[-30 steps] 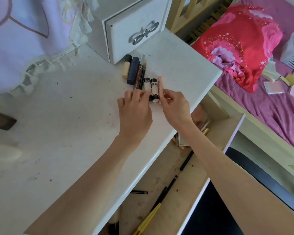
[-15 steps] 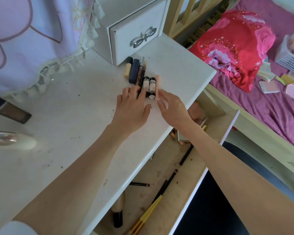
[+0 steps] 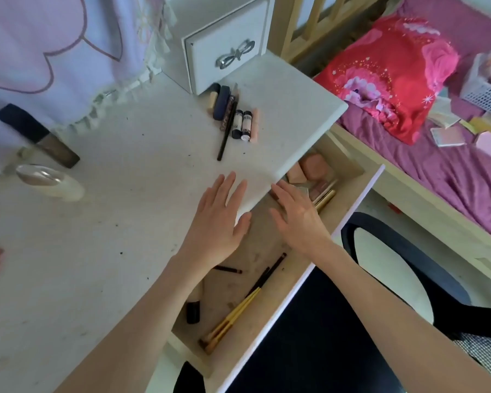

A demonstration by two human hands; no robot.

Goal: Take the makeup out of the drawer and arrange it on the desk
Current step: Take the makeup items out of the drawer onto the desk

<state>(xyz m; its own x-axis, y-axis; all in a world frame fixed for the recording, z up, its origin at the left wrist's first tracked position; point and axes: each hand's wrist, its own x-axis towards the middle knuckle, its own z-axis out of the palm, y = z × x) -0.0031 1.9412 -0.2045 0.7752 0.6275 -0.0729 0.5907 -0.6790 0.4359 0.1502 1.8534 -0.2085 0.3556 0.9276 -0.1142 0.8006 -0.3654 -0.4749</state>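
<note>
Both hands, left [image 3: 220, 222] and right [image 3: 299, 219], hover mid-frame, fingers spread, empty, likely reaching into the drawer [image 3: 270, 282]; makeup [image 3: 236, 117] lined above

The table [image 3: 102, 222] is white with small dark specks. Near its far edge lie a dark blue case [image 3: 221, 102], a black pencil [image 3: 226, 134], two white tubes [image 3: 242, 124] with black caps, and a peach stick [image 3: 255, 125]. The drawer [image 3: 349, 165] is tan inside, with gold brushes [image 3: 233, 316] and peach sponges [image 3: 312, 165]. The pillow [image 3: 391, 75] is red with pink flowers. The bed [image 3: 442, 165] sheet is purple.
</note>
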